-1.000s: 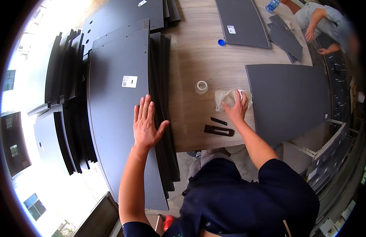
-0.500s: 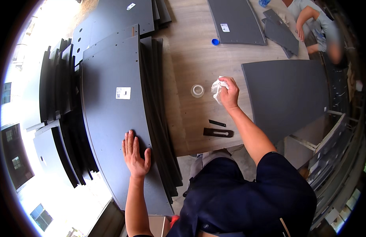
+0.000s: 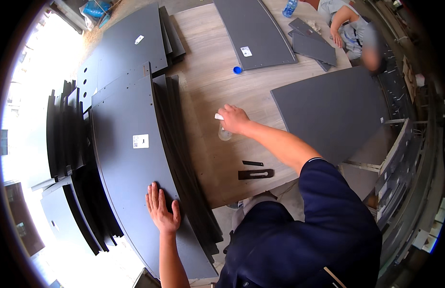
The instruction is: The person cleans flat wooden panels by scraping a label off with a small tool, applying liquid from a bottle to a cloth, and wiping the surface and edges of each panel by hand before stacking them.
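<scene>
My left hand [image 3: 163, 212] lies flat, fingers stretched out, on the top dark grey panel [image 3: 121, 177] of a stack. A white label [image 3: 140, 141] is stuck to that panel, farther up from my fingers. Over the wooden table [image 3: 208, 158], my right hand [image 3: 234, 119] is closed round a crumpled white cloth or tissue [image 3: 219, 116], most of it hidden by the fingers. Just under this hand sits a small clear round dish [image 3: 225, 135], partly covered by it; whether the cloth touches the dish I cannot tell.
Near the table's front edge lie a slotted black metal plate [image 3: 256, 174] and a thin black strip [image 3: 252, 163]. A large grey panel [image 3: 328, 110] rests at right. Farther off are a blue cap [image 3: 237, 70], another panel [image 3: 256, 33], a bottle [image 3: 289, 8] and a co-worker's arm [image 3: 341, 21].
My right hand has moved left with the white cloth, from beside the clear dish to over it. My left hand stays flat on the panel. The whole view has shifted slightly.
</scene>
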The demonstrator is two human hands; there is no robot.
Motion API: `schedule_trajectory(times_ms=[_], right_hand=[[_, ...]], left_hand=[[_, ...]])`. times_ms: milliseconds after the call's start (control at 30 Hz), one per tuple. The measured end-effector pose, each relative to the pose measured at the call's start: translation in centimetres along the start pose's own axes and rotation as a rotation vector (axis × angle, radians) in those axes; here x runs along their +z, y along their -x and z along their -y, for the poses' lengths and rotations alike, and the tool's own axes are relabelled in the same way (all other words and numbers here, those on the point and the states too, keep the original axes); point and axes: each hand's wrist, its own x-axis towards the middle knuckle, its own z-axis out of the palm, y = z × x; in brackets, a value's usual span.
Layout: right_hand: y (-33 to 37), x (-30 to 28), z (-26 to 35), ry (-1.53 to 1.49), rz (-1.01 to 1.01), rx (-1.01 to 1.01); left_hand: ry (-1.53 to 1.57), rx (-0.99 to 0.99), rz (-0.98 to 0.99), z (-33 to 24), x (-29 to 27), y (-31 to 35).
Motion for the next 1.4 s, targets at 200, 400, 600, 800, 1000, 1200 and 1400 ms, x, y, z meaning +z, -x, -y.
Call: schedule_trajectory(times_ms=[200, 400, 600, 800, 1000, 1200, 1400], right_hand=[[0.3, 3.9, -2.7, -1.089, -0.2, 0.585], [0.8, 2.1, 0.6, -0.466, -0.26, 0.329], [0.8, 0.8, 3.7, 0.163, -0.101, -0.23], [0.6, 0.2, 3.9, 0.266, -0.109, -0.348], [0.4, -5.8, 10.3, 0.003, -0.358, -0.412], [4.0, -5.2, 24.1, -0.269, -0.089, -0.848], [11.2, 1.7, 29.0, 0.209, 0.303, -0.983]], left_hand=[[-0.017, -0.022, 0.012, -0.6, -0.7, -0.1], [0.002, -0.056, 0.02, -0.4, -0.8, -0.2], [0.023, -0.1, -0.002, -0.2, -1.1, 0.3], [-0.173, -0.361, -0.028, 5.3, -3.3, 4.7], [-0.314, -0.851, -0.103, 11.6, -4.3, 12.3], [-0.263, -0.878, -0.135, 11.1, -4.4, 11.5], [-0.255, -0.88, -0.161, 11.1, -4.3, 10.9]])
